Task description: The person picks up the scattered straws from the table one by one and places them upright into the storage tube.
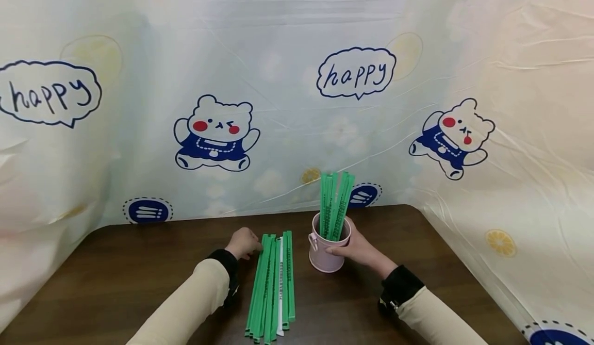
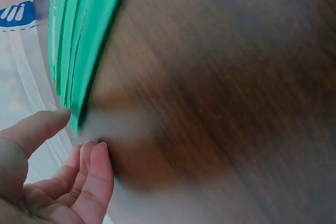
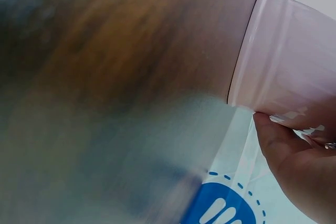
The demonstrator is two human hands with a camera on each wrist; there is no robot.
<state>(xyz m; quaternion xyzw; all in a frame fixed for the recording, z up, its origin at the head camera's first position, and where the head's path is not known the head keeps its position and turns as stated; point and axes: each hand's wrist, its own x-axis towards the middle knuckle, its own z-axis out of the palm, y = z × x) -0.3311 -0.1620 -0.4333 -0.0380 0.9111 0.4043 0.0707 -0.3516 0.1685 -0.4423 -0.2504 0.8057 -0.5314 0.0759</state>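
Note:
A row of long, slim green wrapped sticks point(image 1: 264, 283) with dark print lies on the table, with one white stick point(image 1: 280, 288) among them. At the row's far left end is my left hand point(image 1: 244, 243). In the left wrist view its thumb is by the tip of the outermost green stick point(image 2: 86, 72), and the fingers point(image 2: 97, 174) are apart from the thumb with nothing pinched between. My right hand point(image 1: 357, 244) grips a small pink bucket point(image 1: 326, 257) around its right side. Several green sticks point(image 1: 335, 206) stand upright in that bucket, leaning slightly apart.
The dark wooden table point(image 1: 139, 283) has a rounded far right corner. Behind it hangs a pale curtain point(image 1: 287, 128) printed with bears and the word happy. A small handle lug point(image 1: 313, 240) is on the bucket's left side.

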